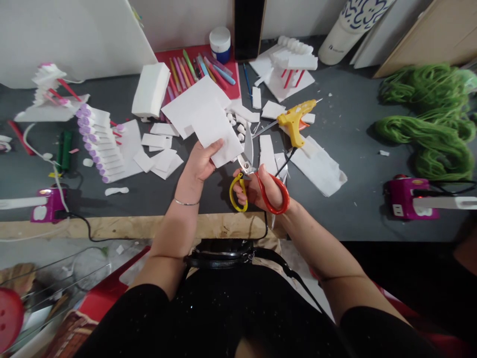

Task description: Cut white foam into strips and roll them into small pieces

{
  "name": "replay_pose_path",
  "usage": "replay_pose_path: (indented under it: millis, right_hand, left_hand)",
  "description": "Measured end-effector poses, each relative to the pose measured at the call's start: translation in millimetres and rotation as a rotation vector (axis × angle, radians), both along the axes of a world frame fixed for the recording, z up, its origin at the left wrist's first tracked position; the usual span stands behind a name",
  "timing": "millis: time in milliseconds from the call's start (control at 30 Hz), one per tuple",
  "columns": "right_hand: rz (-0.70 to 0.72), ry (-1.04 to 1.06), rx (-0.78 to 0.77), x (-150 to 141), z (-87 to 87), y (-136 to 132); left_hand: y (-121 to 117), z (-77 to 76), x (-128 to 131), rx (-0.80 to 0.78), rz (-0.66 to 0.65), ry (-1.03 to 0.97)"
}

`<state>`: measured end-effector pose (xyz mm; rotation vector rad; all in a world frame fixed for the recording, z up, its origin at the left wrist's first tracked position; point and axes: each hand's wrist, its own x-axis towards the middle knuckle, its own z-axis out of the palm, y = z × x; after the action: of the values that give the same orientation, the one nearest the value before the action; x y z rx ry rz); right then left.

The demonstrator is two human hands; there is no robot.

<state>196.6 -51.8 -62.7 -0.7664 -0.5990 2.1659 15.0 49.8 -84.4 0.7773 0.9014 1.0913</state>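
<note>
My left hand (204, 158) pinches a white sheet (219, 136) between thumb and fingers, holding it above the table. Its upper part has a notched, irregular outline. In my right hand (263, 188) is a pair of scissors (274, 195) with one red and one yellow handle loop. The blades are spread, their tips pointing away from me beside the sheet's right edge; whether they touch it I cannot tell. Just beyond the blades are small white rolled pieces (241, 130). A yellow glue gun (295, 122) lies to the right, its nozzle pointing up and right.
Several white strips (164, 161) lie left of my hands. A stair-like white model (102, 144) with purple ends stands further left, and another white model (296, 54) at the back. Coloured pens (182, 74), green yarn (428, 119), a bottle (345, 35) and purple power sockets (410, 198) surround the workspace.
</note>
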Motion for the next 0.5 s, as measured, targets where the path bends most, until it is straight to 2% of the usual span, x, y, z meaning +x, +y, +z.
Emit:
replay_pose_path:
  millis: [167, 300, 433, 500]
  right_hand:
    - [0.004, 0.022, 0.017, 0, -2.6, 0]
    - [0.004, 0.028, 0.016, -1, -6.4, 1]
    - [0.012, 0.027, 0.028, 0, -5.2, 2]
    - [0.018, 0.041, 0.024, 1, -2.0, 3]
  left_hand:
    - [0, -2.8, -1, 0.03, 0.004, 0.036]
    - [-2, 3.5, 0, 0.038, -0.027, 0.03]
    - [-1, 14.8, 2, 0.017, -0.081, -0.076]
    - [4, 14.9, 0, -0.018, -0.047, -0.131]
